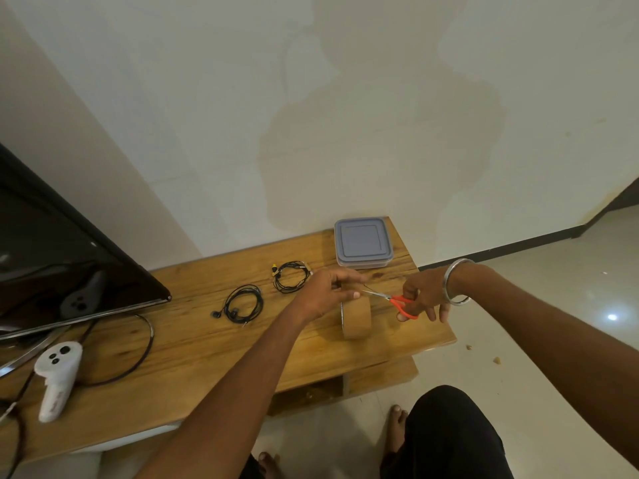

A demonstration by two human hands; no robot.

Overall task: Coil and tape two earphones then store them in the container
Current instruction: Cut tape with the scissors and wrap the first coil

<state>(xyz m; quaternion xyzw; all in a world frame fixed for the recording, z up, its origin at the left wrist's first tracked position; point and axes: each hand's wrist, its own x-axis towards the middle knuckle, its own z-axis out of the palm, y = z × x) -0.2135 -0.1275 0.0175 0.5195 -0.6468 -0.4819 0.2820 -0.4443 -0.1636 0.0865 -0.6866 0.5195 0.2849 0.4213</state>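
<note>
Two coiled black earphones lie on the wooden table [193, 357]: one [242, 303] toward the left, the other [290, 276] with a yellow tip farther back. A brown tape roll [356, 318] stands on edge near the table's right side. My left hand [328, 292] pinches a strip of tape pulled up from the roll. My right hand [427, 293] holds orange-handled scissors [397, 303], whose blades point left at the strip. A lidded grey-blue container [363, 242] sits at the back right corner, lid on.
A black TV screen [52, 257] stands at the left with a cable looping across the table. A white controller [57, 378] lies at the front left. The table's right edge drops to a tiled floor. My knees and bare feet are below.
</note>
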